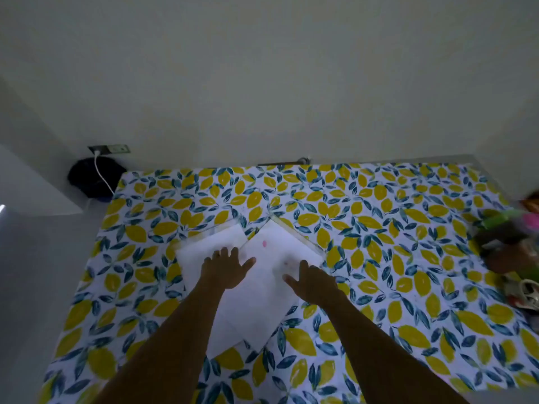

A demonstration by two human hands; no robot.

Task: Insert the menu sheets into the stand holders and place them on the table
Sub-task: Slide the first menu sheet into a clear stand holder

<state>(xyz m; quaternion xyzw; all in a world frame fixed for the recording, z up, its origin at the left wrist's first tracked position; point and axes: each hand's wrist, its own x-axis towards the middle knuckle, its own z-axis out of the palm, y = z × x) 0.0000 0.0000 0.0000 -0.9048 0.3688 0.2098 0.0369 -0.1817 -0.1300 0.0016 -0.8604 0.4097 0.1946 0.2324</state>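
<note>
You are looking down at a desk (379, 258) covered by a cloth printed with yellow lemons and blue-green leaves, pushed against a plain pale wall (262, 83). Near the middle of the desk lie two white menu sheets (262, 298), each turned at an angle so that together they form a V, their lower parts overlapping toward you. The left sheet tilts toward the upper left and the right one toward the upper right; a small pink mark shows on the right sheet, and any print on them is too faint to read. A pale strip runs along the far edge of each sheet; whether this is a holder cannot be told. Both of your bare forearms reach forward from the bottom of the view. Your left hand (226, 269) rests palm down with fingers spread on the left sheet, grasping nothing. Your right hand (310, 279) is also flat and released, fingers splayed, over the right sheet near its right edge. At the right edge of the desk sits a blurred heap of colourful items (507, 246), well apart from the sheets. Beyond the desk's far left corner, a dark bag (93, 176) sits beneath a wall socket (109, 149) with a white cable (102, 173) plugged in.
</note>
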